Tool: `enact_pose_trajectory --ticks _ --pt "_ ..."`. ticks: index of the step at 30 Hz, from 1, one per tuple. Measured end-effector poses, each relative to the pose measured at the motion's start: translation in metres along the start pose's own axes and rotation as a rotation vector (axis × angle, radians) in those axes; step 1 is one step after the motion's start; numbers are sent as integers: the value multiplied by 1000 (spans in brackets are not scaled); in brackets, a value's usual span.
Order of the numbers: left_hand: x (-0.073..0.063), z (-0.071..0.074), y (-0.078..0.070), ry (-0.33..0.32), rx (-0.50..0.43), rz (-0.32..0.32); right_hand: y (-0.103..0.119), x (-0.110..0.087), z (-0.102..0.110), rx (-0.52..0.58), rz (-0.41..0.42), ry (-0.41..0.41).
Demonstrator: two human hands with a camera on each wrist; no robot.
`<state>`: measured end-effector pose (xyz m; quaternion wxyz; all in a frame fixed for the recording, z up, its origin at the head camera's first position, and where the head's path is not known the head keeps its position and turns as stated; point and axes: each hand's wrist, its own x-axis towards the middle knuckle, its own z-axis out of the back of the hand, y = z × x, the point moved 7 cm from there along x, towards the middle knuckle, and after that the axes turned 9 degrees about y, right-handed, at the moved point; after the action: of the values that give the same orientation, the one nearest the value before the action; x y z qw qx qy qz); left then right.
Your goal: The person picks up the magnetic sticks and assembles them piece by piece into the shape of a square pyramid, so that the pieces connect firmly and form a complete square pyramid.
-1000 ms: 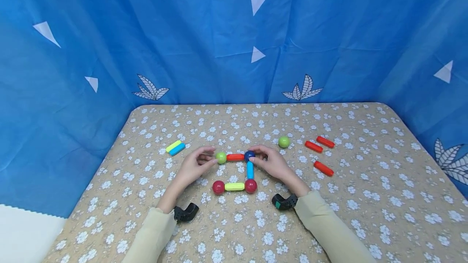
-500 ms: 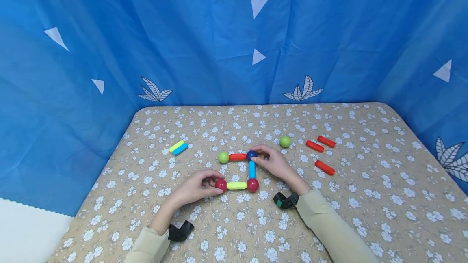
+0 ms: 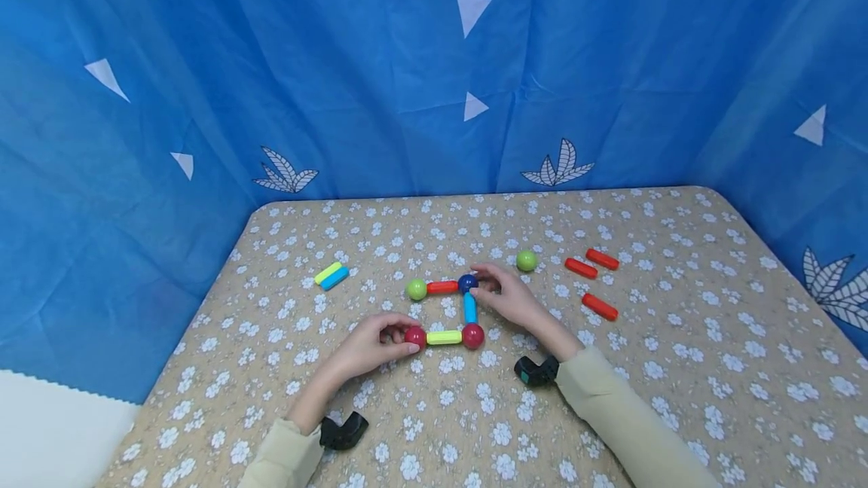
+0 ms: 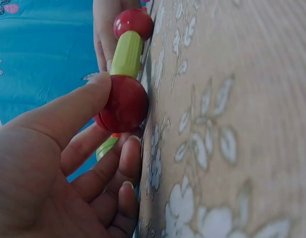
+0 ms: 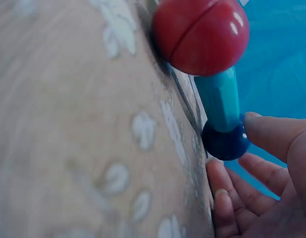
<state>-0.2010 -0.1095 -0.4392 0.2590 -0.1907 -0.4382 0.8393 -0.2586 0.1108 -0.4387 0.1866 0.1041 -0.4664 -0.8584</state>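
- Toward the left edge of the flowered table (image 3: 746, 428), a loose yellow rod (image 3: 328, 272) and a loose blue rod (image 3: 334, 279) lie side by side, nearer the back corner.
- The left hand (image 3: 371, 345) pinches the left red ball (image 3: 415, 337) between thumb and fingers, parted only by the ball's width.
- Behind that ball, toward the back edge and apart from it, sits the joined green ball (image 3: 417, 290).
- Midway between the side edges, a joined yellow rod (image 3: 444, 337) links both red balls; behind it, a joined red rod (image 3: 443, 287) runs from green to dark blue.
- The dark blue ball (image 3: 468, 283), joined blue rod (image 3: 471, 308) and right red ball (image 3: 473, 336) form the right side.
- The right hand (image 3: 510, 297) pinches the dark blue ball, thumb against it.
- Nearer the back edge rests a loose green ball (image 3: 527, 260).
- Toward the right edge lie three red rods (image 3: 581, 267).
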Motion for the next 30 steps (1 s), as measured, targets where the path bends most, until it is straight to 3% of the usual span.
enact_pose_trajectory --ticks 6,9,11,14,17,19,24,30 --pt "7 5 -8 -7 9 -46 1 -11 8 44 4 -25" --pt "7 19 -10 -50 0 -81 0 -11 11 48 2 -42" --pt "4 38 -8 -146 9 -95 -1 -11 10 47 -4 -52" --pt "-3 78 0 -367 67 -80 -3 -11 8 53 -8 -67" --pt "-13 111 14 -554 143 11 -4 -12 7 54 5 -70" --pt "-19 124 26 -614 195 93 -4 -12 5 55 6 -65" --pt "-27 130 48 -593 308 229 -6 -12 0 46 5 -50" --pt "-26 122 55 -536 412 290 -6 -12 -2 43 2 -54"
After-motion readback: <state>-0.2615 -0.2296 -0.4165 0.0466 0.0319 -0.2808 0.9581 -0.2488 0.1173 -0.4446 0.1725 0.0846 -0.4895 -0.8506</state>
